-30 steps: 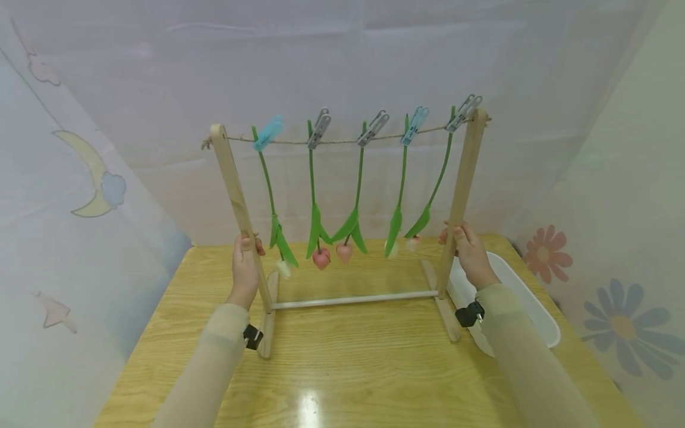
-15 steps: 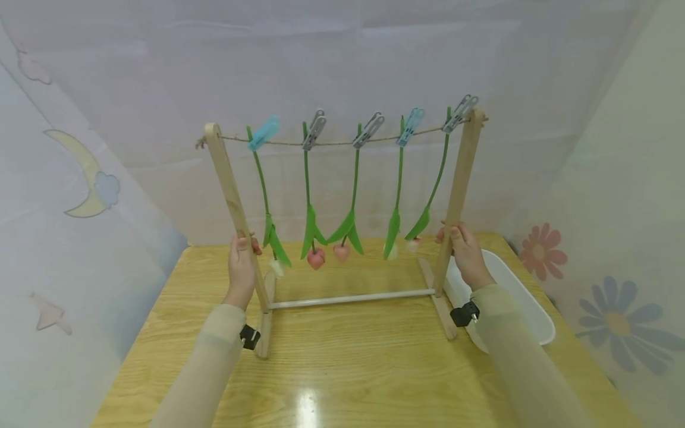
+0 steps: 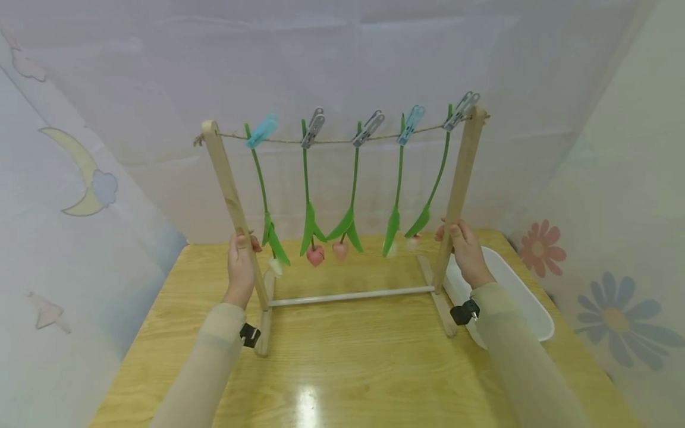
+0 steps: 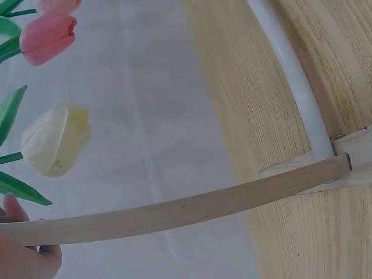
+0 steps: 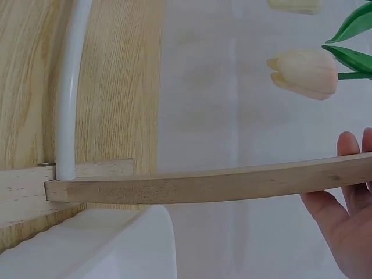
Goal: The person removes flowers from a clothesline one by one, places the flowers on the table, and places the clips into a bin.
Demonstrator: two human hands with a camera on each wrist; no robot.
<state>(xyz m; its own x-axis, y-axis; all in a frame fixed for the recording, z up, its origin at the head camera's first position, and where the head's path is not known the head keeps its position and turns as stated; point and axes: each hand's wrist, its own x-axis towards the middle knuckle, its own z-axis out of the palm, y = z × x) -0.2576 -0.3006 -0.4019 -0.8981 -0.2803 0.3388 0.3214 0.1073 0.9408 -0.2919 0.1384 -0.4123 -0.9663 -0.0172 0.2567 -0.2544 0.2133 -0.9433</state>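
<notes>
A wooden rack stands on the table, with twine (image 3: pixel 337 142) tied between two upright posts and a white rod (image 3: pixel 350 296) joining them low down. My left hand (image 3: pixel 242 270) grips the left post (image 3: pixel 229 190) about midway up, thumb on the near side. On the other side, my right hand (image 3: pixel 468 252) holds the right post (image 3: pixel 463 166) at a similar height. Several artificial tulips hang head down from the twine, among them a dark pink tulip (image 3: pixel 316 255) and a white tulip (image 4: pixel 57 140). Grey clothespins (image 3: pixel 313 128) and blue clothespins (image 3: pixel 262 131) clip their stems.
A white plastic tub (image 3: pixel 516 297) sits right of the rack, partly behind my right forearm. The wood-grain table (image 3: pixel 342 362) ends at a pale backdrop (image 3: pixel 342 59) just behind the rack. Side panels with printed flowers and a moon flank it.
The head view has shifted slightly, so rack, tub and backdrop all appear a little further left. Both hands keep their hold on the posts, and the tulips hang as before.
</notes>
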